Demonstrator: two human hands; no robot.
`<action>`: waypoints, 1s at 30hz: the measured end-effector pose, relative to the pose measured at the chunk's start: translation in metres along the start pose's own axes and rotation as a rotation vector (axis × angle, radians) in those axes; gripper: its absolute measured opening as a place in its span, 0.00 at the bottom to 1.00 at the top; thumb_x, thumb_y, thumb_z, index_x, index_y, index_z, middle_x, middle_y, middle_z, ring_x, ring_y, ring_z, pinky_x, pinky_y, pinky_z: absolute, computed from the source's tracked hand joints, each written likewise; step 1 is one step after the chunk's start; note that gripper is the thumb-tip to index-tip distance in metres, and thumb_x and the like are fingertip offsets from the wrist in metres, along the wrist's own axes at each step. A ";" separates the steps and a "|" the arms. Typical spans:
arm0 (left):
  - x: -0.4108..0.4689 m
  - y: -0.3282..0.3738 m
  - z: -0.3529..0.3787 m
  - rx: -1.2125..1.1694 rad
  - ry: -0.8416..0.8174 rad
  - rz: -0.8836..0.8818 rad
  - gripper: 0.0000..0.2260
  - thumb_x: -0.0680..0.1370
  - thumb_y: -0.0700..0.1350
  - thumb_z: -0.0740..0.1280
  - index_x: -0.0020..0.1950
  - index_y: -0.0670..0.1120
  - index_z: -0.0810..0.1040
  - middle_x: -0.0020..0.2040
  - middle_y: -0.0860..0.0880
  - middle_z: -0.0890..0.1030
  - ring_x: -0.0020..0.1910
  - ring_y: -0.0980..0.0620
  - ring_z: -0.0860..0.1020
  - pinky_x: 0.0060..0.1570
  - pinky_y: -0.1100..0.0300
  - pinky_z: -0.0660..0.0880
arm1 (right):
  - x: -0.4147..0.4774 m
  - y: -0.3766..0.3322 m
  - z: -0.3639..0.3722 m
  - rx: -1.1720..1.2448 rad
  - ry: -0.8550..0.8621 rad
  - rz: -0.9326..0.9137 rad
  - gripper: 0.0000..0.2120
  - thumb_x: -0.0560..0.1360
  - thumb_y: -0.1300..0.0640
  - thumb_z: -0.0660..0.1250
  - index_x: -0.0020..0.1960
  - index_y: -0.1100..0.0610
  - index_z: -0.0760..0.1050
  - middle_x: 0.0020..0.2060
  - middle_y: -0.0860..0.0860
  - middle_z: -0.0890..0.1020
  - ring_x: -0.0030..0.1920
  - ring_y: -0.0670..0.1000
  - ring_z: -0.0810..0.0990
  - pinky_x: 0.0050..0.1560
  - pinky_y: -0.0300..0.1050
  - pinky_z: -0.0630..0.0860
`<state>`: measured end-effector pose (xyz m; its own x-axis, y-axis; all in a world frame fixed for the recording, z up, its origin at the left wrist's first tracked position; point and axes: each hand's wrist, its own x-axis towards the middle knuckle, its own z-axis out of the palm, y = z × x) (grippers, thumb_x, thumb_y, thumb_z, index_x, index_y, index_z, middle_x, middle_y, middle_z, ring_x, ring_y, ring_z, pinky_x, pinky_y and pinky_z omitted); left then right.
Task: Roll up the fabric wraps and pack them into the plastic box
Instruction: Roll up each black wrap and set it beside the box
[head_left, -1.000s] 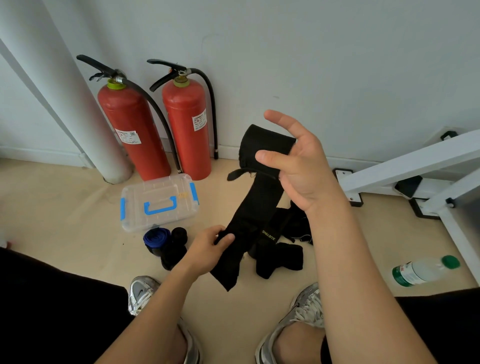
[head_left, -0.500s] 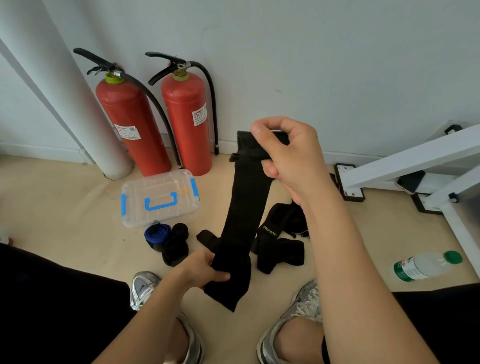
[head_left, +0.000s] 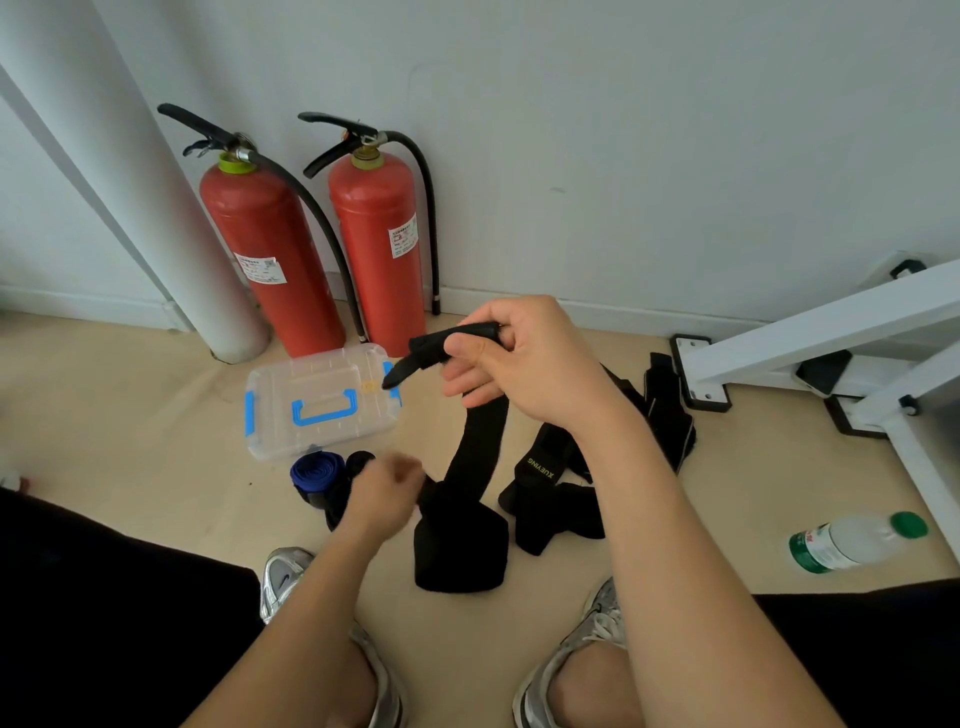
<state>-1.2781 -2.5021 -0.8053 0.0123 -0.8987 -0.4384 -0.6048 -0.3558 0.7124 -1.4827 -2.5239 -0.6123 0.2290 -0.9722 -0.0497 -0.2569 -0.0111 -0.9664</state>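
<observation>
A long black fabric wrap (head_left: 475, 447) hangs from my right hand (head_left: 524, 364), which is closed on its top end, with a short tab sticking out to the left. My left hand (head_left: 384, 493) is blurred and pinches the wrap low down, where it bunches. Its bottom end lies on the floor. The clear plastic box (head_left: 322, 400) with blue handle and latches sits closed on the floor to the left. In front of it stand a blue rolled wrap (head_left: 317, 473) and a black rolled wrap (head_left: 359, 460), partly hidden by my left hand. More loose black wraps (head_left: 545, 488) lie under my right forearm.
Two red fire extinguishers (head_left: 270, 249) (head_left: 379, 244) and a white pipe (head_left: 156, 208) stand against the wall behind the box. A white metal frame (head_left: 831, 338) fills the right side. A water bottle (head_left: 852, 545) lies at the right. My shoes (head_left: 285, 577) (head_left: 587, 649) are below.
My right hand has come down with the wrap's top end and closed tighter on it. The wrap's bottom end now rests on the floor, and my left hand has shifted slightly left.
</observation>
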 end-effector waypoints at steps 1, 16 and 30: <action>-0.001 0.018 -0.010 -0.153 0.091 -0.007 0.12 0.87 0.49 0.65 0.66 0.47 0.82 0.62 0.46 0.84 0.60 0.44 0.84 0.61 0.48 0.79 | 0.000 0.002 -0.001 -0.054 0.014 -0.010 0.04 0.84 0.56 0.72 0.53 0.55 0.83 0.37 0.51 0.89 0.36 0.53 0.90 0.36 0.43 0.85; -0.049 0.125 -0.090 -0.233 -0.024 0.647 0.10 0.87 0.39 0.66 0.65 0.47 0.84 0.52 0.53 0.90 0.54 0.56 0.87 0.54 0.63 0.83 | 0.009 0.026 0.008 -0.357 0.281 -0.117 0.08 0.81 0.49 0.76 0.56 0.51 0.88 0.37 0.37 0.84 0.40 0.41 0.84 0.44 0.38 0.78; -0.049 0.128 -0.088 -0.272 0.062 0.572 0.12 0.82 0.43 0.75 0.65 0.48 0.86 0.49 0.54 0.90 0.51 0.57 0.88 0.56 0.62 0.84 | 0.000 0.032 -0.013 -0.165 0.116 -0.112 0.12 0.78 0.56 0.79 0.58 0.43 0.85 0.46 0.38 0.89 0.49 0.39 0.87 0.50 0.31 0.79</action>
<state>-1.2862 -2.5268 -0.6443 -0.2020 -0.9762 0.0791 -0.3054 0.1395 0.9420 -1.5030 -2.5268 -0.6400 0.1576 -0.9830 0.0938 -0.3880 -0.1490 -0.9095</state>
